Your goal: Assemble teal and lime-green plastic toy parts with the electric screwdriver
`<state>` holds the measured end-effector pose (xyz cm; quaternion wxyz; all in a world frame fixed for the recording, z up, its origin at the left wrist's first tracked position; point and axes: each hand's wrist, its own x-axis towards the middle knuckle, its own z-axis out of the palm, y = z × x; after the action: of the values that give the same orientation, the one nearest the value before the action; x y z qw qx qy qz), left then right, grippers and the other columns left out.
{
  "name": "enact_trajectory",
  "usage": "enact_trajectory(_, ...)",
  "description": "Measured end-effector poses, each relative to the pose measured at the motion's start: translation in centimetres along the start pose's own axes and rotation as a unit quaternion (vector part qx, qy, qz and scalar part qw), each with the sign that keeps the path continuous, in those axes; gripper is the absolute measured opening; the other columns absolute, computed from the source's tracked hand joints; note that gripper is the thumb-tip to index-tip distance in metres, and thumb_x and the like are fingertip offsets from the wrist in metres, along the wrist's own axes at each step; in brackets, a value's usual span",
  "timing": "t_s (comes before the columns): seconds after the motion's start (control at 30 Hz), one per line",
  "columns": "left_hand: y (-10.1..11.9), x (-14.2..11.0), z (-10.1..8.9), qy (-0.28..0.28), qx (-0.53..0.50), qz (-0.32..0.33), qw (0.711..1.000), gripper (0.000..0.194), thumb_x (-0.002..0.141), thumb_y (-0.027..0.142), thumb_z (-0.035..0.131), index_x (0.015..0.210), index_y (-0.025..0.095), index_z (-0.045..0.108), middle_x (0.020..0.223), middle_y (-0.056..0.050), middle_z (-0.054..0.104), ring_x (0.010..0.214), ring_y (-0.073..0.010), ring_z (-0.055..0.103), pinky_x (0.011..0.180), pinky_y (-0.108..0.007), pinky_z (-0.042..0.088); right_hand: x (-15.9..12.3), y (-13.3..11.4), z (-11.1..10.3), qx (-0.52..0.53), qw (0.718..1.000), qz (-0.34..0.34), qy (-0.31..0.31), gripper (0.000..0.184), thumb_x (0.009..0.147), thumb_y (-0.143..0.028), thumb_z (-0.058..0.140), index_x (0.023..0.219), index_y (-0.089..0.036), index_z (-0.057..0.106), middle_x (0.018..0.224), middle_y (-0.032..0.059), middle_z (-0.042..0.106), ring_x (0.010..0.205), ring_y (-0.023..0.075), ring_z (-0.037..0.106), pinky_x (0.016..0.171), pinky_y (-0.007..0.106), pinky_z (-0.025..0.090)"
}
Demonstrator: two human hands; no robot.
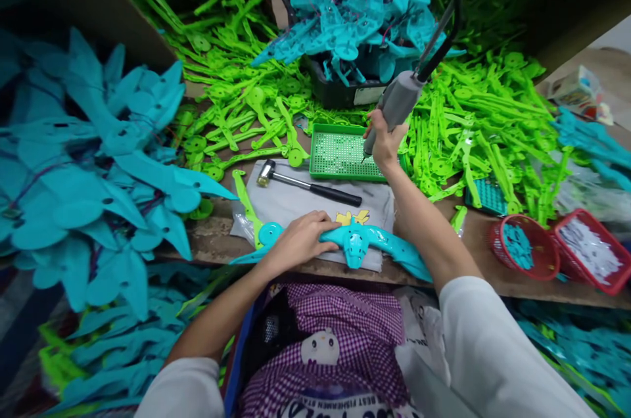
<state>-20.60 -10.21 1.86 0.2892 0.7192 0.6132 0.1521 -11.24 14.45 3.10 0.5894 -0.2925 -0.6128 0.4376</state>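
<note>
My left hand [304, 238] is closed on a long blue plastic part [355, 244] with a round disc and pointed ends, lying across the grey cloth [296, 198] at the table's front edge. In my right hand [387, 139] is a grey electric screwdriver [400, 102], hanging from a cable and held above a green perforated tray [340, 150]. Its thin bit points down over the tray. Between the tray and the blue part lies a hammer [315, 186] with a black handle. A green plastic part [248, 204] rests left of the cloth.
Blue parts with wires are heaped at the left [98, 162] and in a black crate [328, 86] at the back. Piles of green parts [463, 122] cover the far table. A round red basket [525, 247] and a rectangular red basket [591, 250] of small pieces stand at right.
</note>
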Motion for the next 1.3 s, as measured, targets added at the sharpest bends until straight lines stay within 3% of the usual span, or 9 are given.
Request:
enact_trajectory(0.2,-0.2,0.1,0.1,0.001,-0.01,-0.003,1.0,0.045,0.082,0.041,0.066,0.124,0.026,0.06,0.108,-0.005,0.061,0.103,-0.022,0.056,0.089,-0.034,0.045,0.0,0.0,-0.1,0.012,1.0,0.002,-0.01,0.043,0.075,-0.065,0.058,0.071,-0.022,0.056,0.057,-0.0031,0.049,0.055,0.0152,0.06,0.048,0.03,0.05)
enact_trajectory(0.47,-0.3,0.1,0.3,0.003,-0.007,-0.006,1.0,0.047,0.08,0.043,0.067,0.124,0.029,0.06,0.108,-0.005,0.061,0.102,-0.0218,0.057,0.089,-0.034,0.046,-0.1,0.1,-0.2,0.016,1.0,0.0,0.019,0.041,0.074,-0.063,0.06,0.073,-0.022,0.059,0.053,-0.0048,0.047,0.051,0.0148,0.059,0.046,0.03,0.05)
enact_trajectory(0.7,-0.2,0.1,0.1,0.002,-0.007,-0.01,1.0,0.047,0.081,0.043,0.067,0.125,0.027,0.06,0.108,-0.006,0.062,0.103,-0.022,0.057,0.091,-0.033,0.045,0.0,0.1,-0.2,0.017,1.0,0.016,-0.011,0.044,0.072,-0.065,0.061,0.072,-0.021,0.059,0.051,-0.0053,0.048,0.049,0.0133,0.057,0.047,0.029,0.049)
enact_trajectory(0.87,-0.4,0.1,0.2,0.003,0.0,-0.011,1.0,0.048,0.08,0.044,0.068,0.124,0.027,0.061,0.109,-0.006,0.062,0.103,-0.0223,0.058,0.091,-0.034,0.046,0.3,-0.9,-0.4,0.024,1.0,0.017,0.005,0.045,0.071,-0.066,0.061,0.075,-0.021,0.061,0.05,-0.0061,0.048,0.046,0.0118,0.055,0.045,0.026,0.046)
enact_trajectory(0.97,-0.3,0.2,0.1,0.005,0.001,-0.008,1.0,0.047,0.08,0.043,0.068,0.123,0.027,0.061,0.109,-0.005,0.062,0.103,-0.0219,0.058,0.091,-0.033,0.046,1.0,-2.7,-0.9,0.028,0.999,0.017,0.019,0.047,0.072,-0.068,0.058,0.075,-0.022,0.061,0.052,-0.0049,0.048,0.049,0.013,0.057,0.047,0.028,0.048)
enact_trajectory(1.1,0.0,0.2,-0.1,-0.002,0.008,-0.016,1.0,0.047,0.081,0.043,0.067,0.123,0.025,0.061,0.11,-0.005,0.062,0.102,-0.0227,0.059,0.09,-0.034,0.046,-0.3,-7.4,-4.5,0.039,0.998,0.011,0.04,0.045,0.074,-0.067,0.057,0.072,-0.023,0.062,0.053,-0.0038,0.049,0.047,0.0126,0.057,0.043,0.026,0.046)
enact_trajectory(1.23,-0.2,0.2,0.0,0.001,0.012,-0.021,1.0,0.046,0.082,0.044,0.065,0.125,0.027,0.061,0.11,-0.005,0.061,0.1,-0.0227,0.059,0.088,-0.034,0.046,-6.3,-12.4,-10.8,0.066,0.996,0.04,0.049,0.041,0.066,-0.064,0.067,0.071,-0.024,0.062,0.058,-0.0033,0.056,0.038,0.0106,0.051,0.034,0.025,0.041)
enact_trajectory(1.3,-0.5,0.3,0.2,0.001,0.012,-0.013,1.0,0.046,0.082,0.044,0.065,0.124,0.027,0.061,0.108,-0.005,0.062,0.1,-0.0223,0.059,0.087,-0.033,0.046,-9.5,-13.9,-13.7,0.035,0.997,0.064,0.022,0.044,0.063,-0.065,0.068,0.071,-0.022,0.064,0.053,-0.0028,0.055,0.036,0.0121,0.05,0.031,0.026,0.039)
